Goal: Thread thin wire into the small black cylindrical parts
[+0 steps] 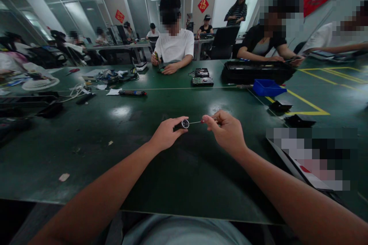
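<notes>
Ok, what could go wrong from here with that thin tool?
The thin tool in the right hand points at the black cylinder's open end; a slip could jab the left hand, whose fingers flank the rim. The cylinder seems held above the table, braced only by those fingers, so it might twist or drop.

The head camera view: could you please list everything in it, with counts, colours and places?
Cylinder with pale rim: one, black, centre
Thin metal-shafted tool: one, silver, centre
Wide flat table: one, green, foreground
Open plastic bin: one, blue, right
Long case: one, black, far side, right
Boxy metal devices: two, silver and black, far centre
Round slatted object: one, white, left
Cable heap: one, mixed colours, far left
Rod-shaped tool: one, dark, red-ended, left of centre
Angular pieces: two, black, right
Wall decorations: three, red, background
Other people: several, white or dark clothing, beyond
Pixelated flat item: one, mostly white, right
Left hand: one, bare, holding the cylinder
Right hand: one, bare, holding the tool
</notes>
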Demonstrator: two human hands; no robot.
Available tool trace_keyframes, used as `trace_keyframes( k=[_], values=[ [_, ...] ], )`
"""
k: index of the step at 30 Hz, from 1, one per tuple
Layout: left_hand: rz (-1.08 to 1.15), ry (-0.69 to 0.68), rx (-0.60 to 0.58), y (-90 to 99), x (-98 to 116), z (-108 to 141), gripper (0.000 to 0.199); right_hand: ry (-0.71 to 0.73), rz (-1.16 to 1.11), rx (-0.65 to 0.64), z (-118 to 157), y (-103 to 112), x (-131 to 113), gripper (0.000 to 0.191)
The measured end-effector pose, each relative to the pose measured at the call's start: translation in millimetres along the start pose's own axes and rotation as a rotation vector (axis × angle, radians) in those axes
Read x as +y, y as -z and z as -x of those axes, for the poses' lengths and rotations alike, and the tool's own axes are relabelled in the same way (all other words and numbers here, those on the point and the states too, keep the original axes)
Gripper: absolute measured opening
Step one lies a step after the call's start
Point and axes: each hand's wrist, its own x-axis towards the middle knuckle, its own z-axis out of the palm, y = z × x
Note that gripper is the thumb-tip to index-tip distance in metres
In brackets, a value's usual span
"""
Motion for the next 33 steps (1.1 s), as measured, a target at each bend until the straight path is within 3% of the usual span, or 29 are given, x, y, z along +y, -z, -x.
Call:
trace_keyframes(
  k=[12,16,21,33],
  values=[
    [0.01,0.004,0.009,0.4,-4.7,0.0,0.046,0.143,-0.114,-0.183,0.6,-0.8,1.0,0.009],
    [0.01,0.009,0.005,0.4,-5.3,-0.1,0.045,0.15,-0.088,-0.209,1.6,1.0,-1.7,0.013],
    [-0.002,-0.005,0.006,0.3,-3.8,0.1,0.046,0.007,-0.057,-0.189,1.2,-0.6,-1.7,0.035],
    [0.011,-0.009,-0.009,0.4,-2.3,-0.3,0.044,0.012,-0.105,-0.201,1.8,-1.4,0.6,0.026]
  ],
)
